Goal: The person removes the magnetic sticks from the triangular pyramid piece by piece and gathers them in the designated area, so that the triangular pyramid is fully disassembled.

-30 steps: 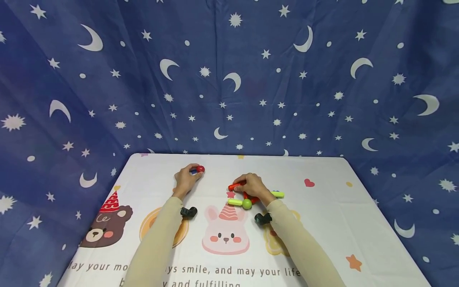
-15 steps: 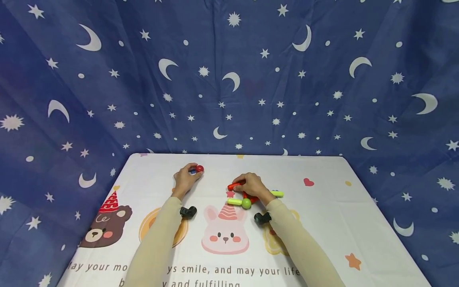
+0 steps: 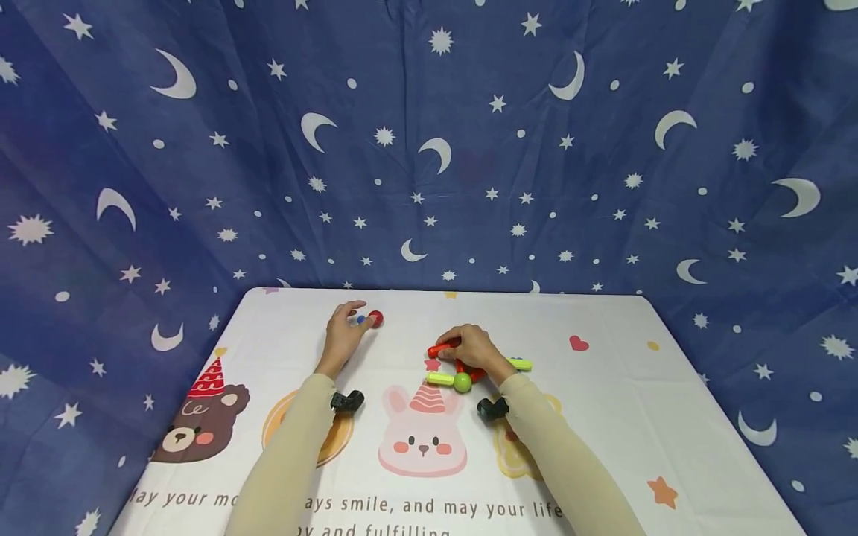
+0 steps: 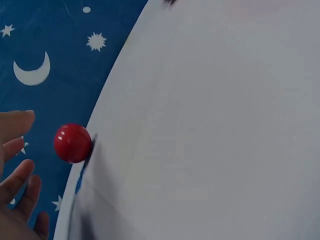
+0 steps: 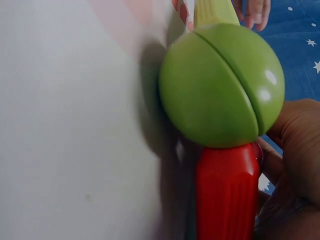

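Observation:
Near the far left of the table, my left hand (image 3: pixel 342 341) is spread beside a red ball (image 3: pixel 376 318), with a bit of something blue (image 3: pixel 360 318) showing between thumb and fingers. In the left wrist view, a gap separates the fingers (image 4: pixel 20 180) from the red ball (image 4: pixel 73 143). Toward the middle, my right hand (image 3: pixel 471 345) grips a red stick (image 3: pixel 439 350) of a joined toy piece. A green ball (image 3: pixel 462 383) with a yellow-green stick (image 3: pixel 439 380) belongs to this piece. Close up, the green ball (image 5: pixel 220 85) joins a red stick (image 5: pixel 227 195); my right hand partly hides the rest.
Another yellow-green stick (image 3: pixel 520 365) pokes out to the right of my right wrist. A white printed cloth (image 3: pixel 590 402) covers the table. A dark blue star-and-moon curtain (image 3: pixel 469 149) hangs behind its far edge. Each forearm wears a black wrist camera (image 3: pixel 347 402).
My left hand has let go of the red ball and the blue part, its fingers spreading and drawing slightly back. The right hand keeps its grip in the same place.

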{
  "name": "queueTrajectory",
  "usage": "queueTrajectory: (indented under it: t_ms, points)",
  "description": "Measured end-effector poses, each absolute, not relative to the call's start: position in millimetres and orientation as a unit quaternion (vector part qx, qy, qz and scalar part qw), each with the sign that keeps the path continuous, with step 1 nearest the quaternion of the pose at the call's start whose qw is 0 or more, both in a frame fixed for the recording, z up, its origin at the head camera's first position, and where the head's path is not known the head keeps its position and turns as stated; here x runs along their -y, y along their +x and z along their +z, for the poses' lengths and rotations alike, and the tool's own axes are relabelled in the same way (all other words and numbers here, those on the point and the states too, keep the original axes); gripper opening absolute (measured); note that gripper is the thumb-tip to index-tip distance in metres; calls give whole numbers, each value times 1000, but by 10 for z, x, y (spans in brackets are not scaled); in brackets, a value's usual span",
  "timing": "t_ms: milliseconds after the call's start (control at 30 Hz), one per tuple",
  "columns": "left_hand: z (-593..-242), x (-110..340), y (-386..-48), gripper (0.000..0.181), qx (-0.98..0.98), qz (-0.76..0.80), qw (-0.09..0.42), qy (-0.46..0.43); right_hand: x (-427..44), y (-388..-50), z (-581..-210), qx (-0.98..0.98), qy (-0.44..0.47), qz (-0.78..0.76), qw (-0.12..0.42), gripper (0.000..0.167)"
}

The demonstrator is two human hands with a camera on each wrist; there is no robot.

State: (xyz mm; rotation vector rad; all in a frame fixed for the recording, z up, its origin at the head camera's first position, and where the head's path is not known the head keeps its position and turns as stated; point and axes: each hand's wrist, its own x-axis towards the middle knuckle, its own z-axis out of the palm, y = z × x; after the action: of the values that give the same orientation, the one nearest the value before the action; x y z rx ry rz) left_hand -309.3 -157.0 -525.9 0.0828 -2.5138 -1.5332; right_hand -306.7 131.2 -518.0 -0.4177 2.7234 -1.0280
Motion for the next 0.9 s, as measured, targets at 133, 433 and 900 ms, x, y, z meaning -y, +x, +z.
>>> queueTrajectory:
  t_ms: [133, 433, 900]
  points:
    - [-5204, 1537, -3022, 38, 840, -525, 132, 12, -1316, -3076, -5174, -920, -155, -344, 101, 20]
    - [-5102, 1353, -2832, 35, 826, -541, 151, -48, -1348, -3047, -5138, -923, -152, -340, 97, 32]
    - [-5076, 1002, -2484, 29, 831, -532, 110, -119, -1570, -2770, -4981, -916, -166, -366, 7, 28]
